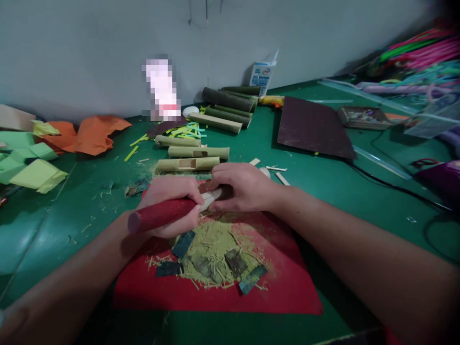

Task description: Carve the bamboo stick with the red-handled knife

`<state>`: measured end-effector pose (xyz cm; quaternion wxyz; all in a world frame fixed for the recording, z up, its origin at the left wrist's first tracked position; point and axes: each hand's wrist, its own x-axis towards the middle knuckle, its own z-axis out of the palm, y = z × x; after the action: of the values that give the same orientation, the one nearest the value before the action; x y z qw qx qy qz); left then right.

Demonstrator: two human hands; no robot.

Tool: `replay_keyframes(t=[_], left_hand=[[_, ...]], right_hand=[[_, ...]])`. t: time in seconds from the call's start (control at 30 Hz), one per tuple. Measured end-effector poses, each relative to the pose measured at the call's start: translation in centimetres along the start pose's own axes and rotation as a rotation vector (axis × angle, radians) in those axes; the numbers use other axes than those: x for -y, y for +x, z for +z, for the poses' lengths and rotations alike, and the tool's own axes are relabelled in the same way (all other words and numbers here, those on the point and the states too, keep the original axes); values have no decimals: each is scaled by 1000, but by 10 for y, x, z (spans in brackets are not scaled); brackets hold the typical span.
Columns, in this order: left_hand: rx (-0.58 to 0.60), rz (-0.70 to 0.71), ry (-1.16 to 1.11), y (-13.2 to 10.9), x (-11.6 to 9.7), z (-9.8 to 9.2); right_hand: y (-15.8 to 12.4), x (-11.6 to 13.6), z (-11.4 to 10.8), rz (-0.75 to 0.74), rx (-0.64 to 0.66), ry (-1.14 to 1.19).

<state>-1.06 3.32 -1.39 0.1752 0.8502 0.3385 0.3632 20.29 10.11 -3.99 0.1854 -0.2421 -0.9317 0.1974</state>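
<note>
My left hand [172,203] is closed round a tool with a thick red handle [161,214], which points down to the left. A pale piece, partly wrapped in the fingers, shows between my hands; whether it belongs to the tool I cannot tell. My right hand [242,187] is closed at its right end, round something mostly hidden. Both hands are over a red sheet [280,287]. On the sheet lie a heap of sawdust and shavings [215,239] and several dark flat scraps [235,262]. Just behind my hands is a peeled bamboo tube [168,165] with a cut opening.
More bamboo tubes [230,99] lie by the wall, near a drink carton [263,76]. A dark board [314,127] and a small tray [364,117] are at the right. Orange paper [98,134] and green paper pieces [38,175] lie left on the green table [89,191].
</note>
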Motion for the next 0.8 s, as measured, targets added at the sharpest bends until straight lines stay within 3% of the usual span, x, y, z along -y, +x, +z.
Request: replay_keyframes(t=[0.13, 0.33, 0.6, 0.8], left_hand=[[4, 32, 12, -5, 1, -3], [-132, -102, -32, -9, -1, -9], [43, -65, -68, 1, -2, -7], [44, -87, -74, 0, -2, -7]], right_hand=[[1, 1, 0, 2, -1, 5], [2, 3, 1, 12, -23, 8], [3, 6, 0, 57, 5, -16], [2, 5, 0, 40, 3, -1]])
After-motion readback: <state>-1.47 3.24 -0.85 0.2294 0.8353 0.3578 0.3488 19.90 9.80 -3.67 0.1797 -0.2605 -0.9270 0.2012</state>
